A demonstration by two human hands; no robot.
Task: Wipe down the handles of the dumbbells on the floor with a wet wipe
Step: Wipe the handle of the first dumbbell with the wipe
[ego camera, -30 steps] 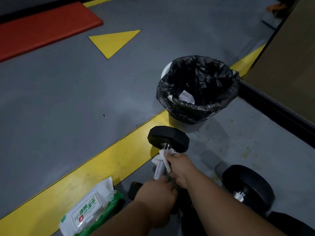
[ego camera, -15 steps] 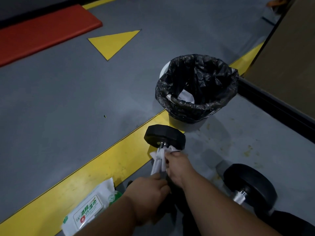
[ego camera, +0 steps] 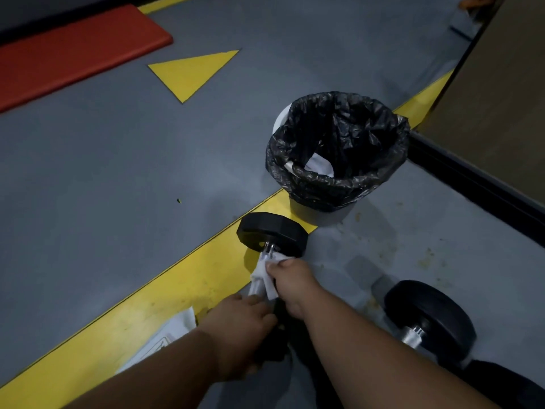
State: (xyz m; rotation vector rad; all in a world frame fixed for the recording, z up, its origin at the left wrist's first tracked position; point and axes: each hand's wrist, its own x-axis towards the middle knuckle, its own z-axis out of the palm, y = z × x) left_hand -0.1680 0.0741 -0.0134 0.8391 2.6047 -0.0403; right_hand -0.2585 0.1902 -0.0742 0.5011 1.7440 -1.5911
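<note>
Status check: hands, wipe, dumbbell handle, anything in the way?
Right hand grips wipe around dumbbell handle. Left hand holds the dumbbell's near end. Bin just beyond, second dumbbell to the right; neither blocks.

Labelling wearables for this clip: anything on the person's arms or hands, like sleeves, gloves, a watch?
Nothing worn that shows. Both forearms come in from the bottom edge bare, with no sleeve cuff in frame. The left hand and right hand are bare too: no gloves, and no watch, band or ring visible. The light is dim and the left hand's fingers are partly hidden, so something small could be missed.
</note>
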